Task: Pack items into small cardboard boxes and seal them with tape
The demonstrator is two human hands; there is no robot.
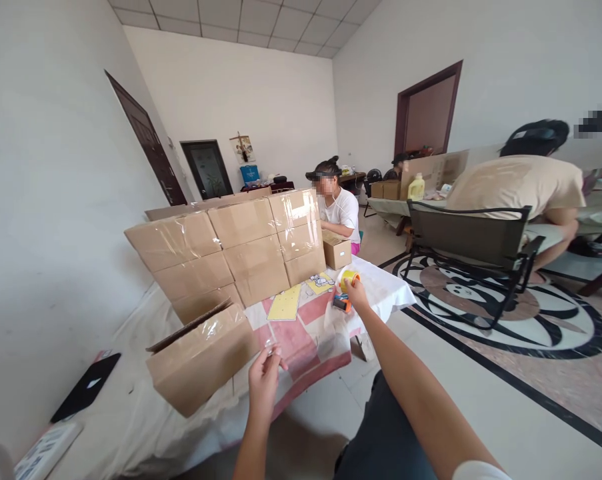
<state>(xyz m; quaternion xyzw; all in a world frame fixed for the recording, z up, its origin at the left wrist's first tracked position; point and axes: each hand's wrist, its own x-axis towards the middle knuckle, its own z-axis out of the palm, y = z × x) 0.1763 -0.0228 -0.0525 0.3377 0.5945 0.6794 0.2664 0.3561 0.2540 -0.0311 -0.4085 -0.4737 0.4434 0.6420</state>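
Note:
My right hand [358,294] grips a roll of tape [349,275] with a yellow side and an orange core, held over the right part of the table. Closer to me, my left hand [263,379] is pinched at the fingertips on a small glinting clear strip, which looks like tape. Left of that hand stands a cardboard box [205,353] with a raised flap. Behind it, several taped cardboard boxes [253,250] are stacked in a wall. Under the roll lies an orange and black tool [341,304], partly hidden. Yellow printed sheets [284,304] lie beside the stack.
A cloth-covered table [325,337] carries the boxes. Across it sits a person [343,210] near a small box [337,251]. A black flat object [87,387] lies at the left by the wall. On the right, another person sits in a folding chair [471,247].

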